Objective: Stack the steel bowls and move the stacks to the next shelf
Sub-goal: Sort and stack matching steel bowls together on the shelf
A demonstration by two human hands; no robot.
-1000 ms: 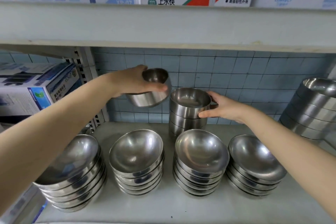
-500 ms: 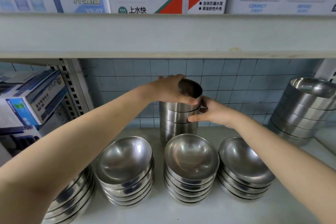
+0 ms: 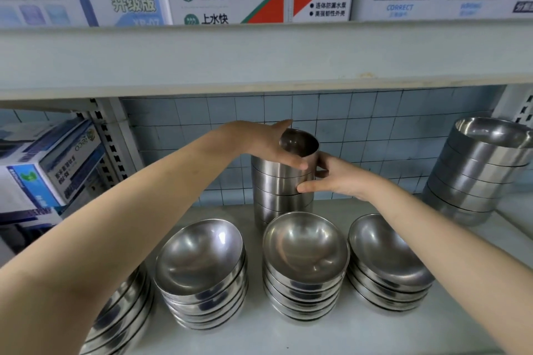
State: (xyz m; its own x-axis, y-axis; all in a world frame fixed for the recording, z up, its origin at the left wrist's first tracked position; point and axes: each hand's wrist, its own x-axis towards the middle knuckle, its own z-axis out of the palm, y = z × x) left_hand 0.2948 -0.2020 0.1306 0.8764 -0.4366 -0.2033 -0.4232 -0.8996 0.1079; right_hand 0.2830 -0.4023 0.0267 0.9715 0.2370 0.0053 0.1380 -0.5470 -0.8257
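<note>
The tall stack (image 3: 281,190) of steel bowls stands upright at the back of the shelf (image 3: 331,334), its long axis vertical. On its crown sits the top bowl (image 3: 300,143), mouth up and tipped a little toward the camera; I cannot tell whether it is fully seated. The left hand (image 3: 268,144) comes in from the stack's left and grips that bowl, with the thumb across the near wall and the other fingers (image 3: 285,124) reaching over the far rim. The right hand (image 3: 337,179) holds the stack's right side just below the crown, digits curled round the wall.

So the stack lies directly between the two hands, already in contact with both. The right hand is the lower one, nearer the base. I judge that carrying the column away calls for a hold further down, lifting along its upright axis so the bowls stay nested.

Low stacks (image 3: 305,248) of shallower bowls crowd the stack's front. A wide stack (image 3: 476,176) stands well apart to its right
</note>
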